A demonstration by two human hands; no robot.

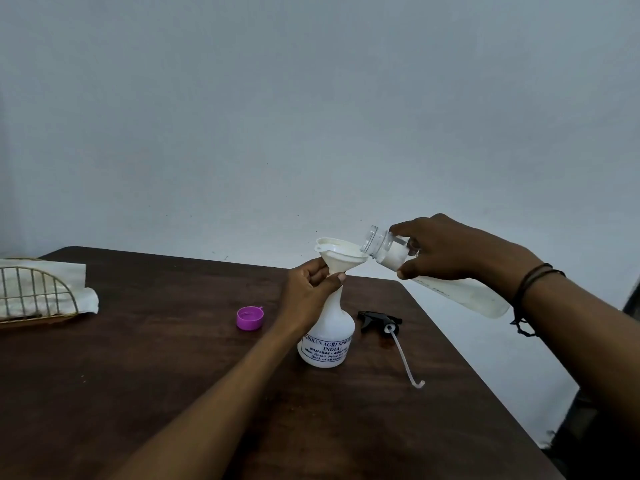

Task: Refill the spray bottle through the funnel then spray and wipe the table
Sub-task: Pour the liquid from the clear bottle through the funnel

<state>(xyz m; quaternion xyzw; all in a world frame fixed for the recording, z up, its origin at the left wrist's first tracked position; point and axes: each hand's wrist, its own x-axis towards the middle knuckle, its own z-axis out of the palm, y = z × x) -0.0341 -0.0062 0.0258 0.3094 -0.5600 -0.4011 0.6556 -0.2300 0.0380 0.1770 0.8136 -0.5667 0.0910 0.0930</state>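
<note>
Spray bottle point(327, 337) upright, funnel point(341, 256) gripped by left hand point(308, 289), right hand point(457, 252) tilting clear bottle point(450, 289)

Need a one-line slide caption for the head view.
Left hand steadies funnel in spray bottle; right hand tips clear bottle over it.

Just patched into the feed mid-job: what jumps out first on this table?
At centre, the right hand tips a clear bottle over a white funnel, which the left hand steadies in the neck of the white spray bottle. The black trigger head lies just right of the spray bottle, and a purple cap lies to its left.
</note>
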